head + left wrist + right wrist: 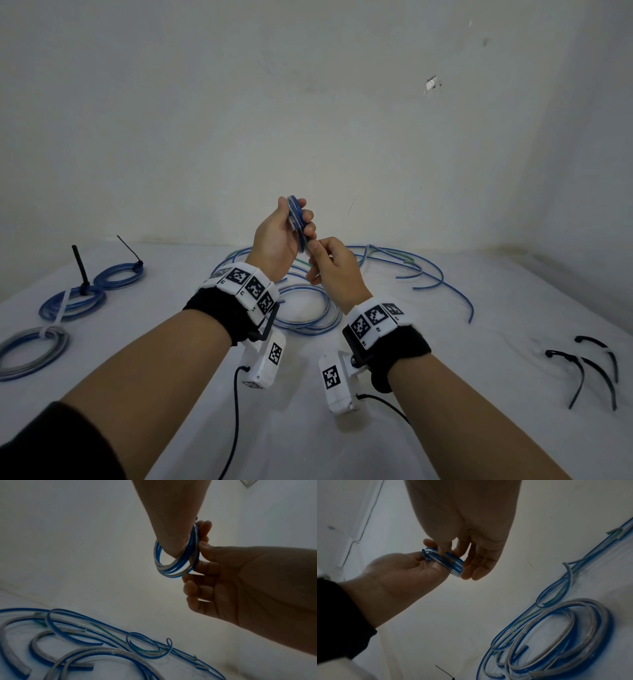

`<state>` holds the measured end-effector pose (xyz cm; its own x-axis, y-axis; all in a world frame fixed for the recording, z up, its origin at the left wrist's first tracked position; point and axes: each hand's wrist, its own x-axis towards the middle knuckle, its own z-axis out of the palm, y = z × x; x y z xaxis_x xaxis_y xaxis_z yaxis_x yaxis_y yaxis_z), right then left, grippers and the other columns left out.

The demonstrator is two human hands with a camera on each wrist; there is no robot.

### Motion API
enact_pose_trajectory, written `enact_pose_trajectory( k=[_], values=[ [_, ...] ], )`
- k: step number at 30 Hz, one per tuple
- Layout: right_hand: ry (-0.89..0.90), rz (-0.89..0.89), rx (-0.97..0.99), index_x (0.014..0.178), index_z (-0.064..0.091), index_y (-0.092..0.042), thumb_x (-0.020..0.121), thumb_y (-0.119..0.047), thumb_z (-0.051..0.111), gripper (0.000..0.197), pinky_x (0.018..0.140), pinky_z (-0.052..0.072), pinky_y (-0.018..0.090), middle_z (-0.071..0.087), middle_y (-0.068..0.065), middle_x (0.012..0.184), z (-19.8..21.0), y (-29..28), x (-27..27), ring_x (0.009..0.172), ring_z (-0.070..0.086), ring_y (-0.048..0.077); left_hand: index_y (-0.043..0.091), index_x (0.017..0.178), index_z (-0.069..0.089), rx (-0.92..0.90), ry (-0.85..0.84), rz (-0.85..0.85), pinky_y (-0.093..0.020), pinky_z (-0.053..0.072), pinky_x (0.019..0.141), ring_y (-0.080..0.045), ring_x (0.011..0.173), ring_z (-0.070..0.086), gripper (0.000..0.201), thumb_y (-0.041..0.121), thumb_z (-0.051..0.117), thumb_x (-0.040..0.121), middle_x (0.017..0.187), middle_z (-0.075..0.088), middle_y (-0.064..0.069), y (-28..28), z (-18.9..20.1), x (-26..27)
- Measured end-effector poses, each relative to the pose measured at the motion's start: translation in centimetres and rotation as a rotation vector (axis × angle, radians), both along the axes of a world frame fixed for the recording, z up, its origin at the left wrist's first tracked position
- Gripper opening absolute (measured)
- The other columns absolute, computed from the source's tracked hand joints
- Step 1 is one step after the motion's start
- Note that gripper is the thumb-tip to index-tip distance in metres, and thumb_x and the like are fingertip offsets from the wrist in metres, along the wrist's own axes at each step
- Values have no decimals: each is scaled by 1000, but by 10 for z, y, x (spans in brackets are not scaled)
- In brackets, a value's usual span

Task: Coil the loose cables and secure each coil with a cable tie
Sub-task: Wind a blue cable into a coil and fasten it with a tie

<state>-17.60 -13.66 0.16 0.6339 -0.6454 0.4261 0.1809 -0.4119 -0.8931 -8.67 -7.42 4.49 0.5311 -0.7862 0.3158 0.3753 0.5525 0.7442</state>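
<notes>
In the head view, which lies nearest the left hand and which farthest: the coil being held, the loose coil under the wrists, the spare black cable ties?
1. Held coil, in the left hand's fingers.
2. Loose coil, on the table below the wrists.
3. Black cable ties, far right.

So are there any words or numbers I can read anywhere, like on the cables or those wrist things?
No words, brands or numbers can be read in any view.
The wristbands and wrist cameras carry only black-and-white square code patterns, not letters.
The blue cable coil, held by the left hand and right hand, shows no print.
The black cable ties are plain too.
</notes>
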Motion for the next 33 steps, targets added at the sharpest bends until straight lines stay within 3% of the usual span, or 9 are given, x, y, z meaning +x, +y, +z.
enact_pose_trajectory(
  k=[4, 9, 13, 15, 18, 21, 24, 28, 33],
  values=[
    [26, 14, -40, 83, 55, -12, 94, -24, 55, 15, 55, 50, 24, 59, 6, 79, -2, -5, -6, 57, 57, 17, 10, 95, 49, 80, -164, 55, -23, 37, 51, -8, 46, 39, 35, 33, 25, 103, 63, 47, 2, -1, 1, 1],
    [-118, -154, -121, 93, 56, -21, 84, -22, 61, 11, 71, 54, 40, 61, 3, 94, 0, -26, -14, 82, 59, 21, 8, 80, 54, 319, -480, 204, -19, 26, 39, -8, 35, 33, 43, 31, 27, 103, 53, 52, 0, -1, 0, 3],
    [-65, -10, -246, 126, 51, -23, 96, -20, 52, 31, 93, 42, 17, 52, -5, 128, 14, -36, -22, 117, 49, 11, 1, 63, 52, 454, -616, 169, -16, 22, 37, -9, 32, 31, 51, 25, 28, 103, 46, 54, -5, 1, -3, -5],
    [5, 72, -232, 124, 53, -22, 97, -20, 49, 28, 95, 41, 21, 59, -4, 118, 18, -36, -23, 113, 52, 8, 2, 61, 49, 500, -598, 153, -16, 21, 38, -9, 32, 32, 51, 25, 29, 102, 45, 54, -6, 0, -5, -8],
    [5, 117, -203, 109, 55, -18, 97, -17, 49, 13, 86, 46, 26, 61, -2, 90, 15, -36, -24, 87, 59, 6, 5, 61, 47, 551, -578, 116, -15, 23, 37, -9, 34, 34, 49, 27, 31, 102, 49, 52, -7, -1, -5, -10],
    [-19, 151, -146, 98, 53, -17, 97, -17, 49, 4, 78, 50, 24, 58, 5, 89, 12, -36, -27, 76, 63, 7, 6, 63, 48, 575, -610, 96, -16, 24, 37, -9, 37, 35, 49, 29, 30, 103, 52, 51, -5, -1, -6, -11],
    [-34, 155, -94, 94, 53, -18, 97, -17, 50, 4, 70, 46, 18, 57, 3, 89, 11, -33, -27, 73, 58, 9, 6, 64, 48, 556, -588, 75, -17, 26, 37, -9, 38, 36, 49, 29, 29, 103, 52, 50, -3, -1, -8, -12],
    [-26, 161, -77, 94, 53, -16, 97, -15, 50, 4, 71, 43, 25, 54, 13, 88, 10, -31, -27, 76, 48, 17, 11, 64, 45, 563, -569, 82, -18, 27, 38, -9, 38, 35, 47, 33, 29, 103, 46, 42, 4, -3, -11, -15],
    [-37, 175, -2, 97, 56, -15, 97, -17, 50, 6, 76, 45, 28, 62, 6, 96, 7, -29, -25, 88, 57, 16, 12, 65, 39, 589, -451, 66, -13, 17, 35, -6, 32, 23, 44, 30, 28, 103, 42, 31, 6, -6, -9, -16]
  ],
)
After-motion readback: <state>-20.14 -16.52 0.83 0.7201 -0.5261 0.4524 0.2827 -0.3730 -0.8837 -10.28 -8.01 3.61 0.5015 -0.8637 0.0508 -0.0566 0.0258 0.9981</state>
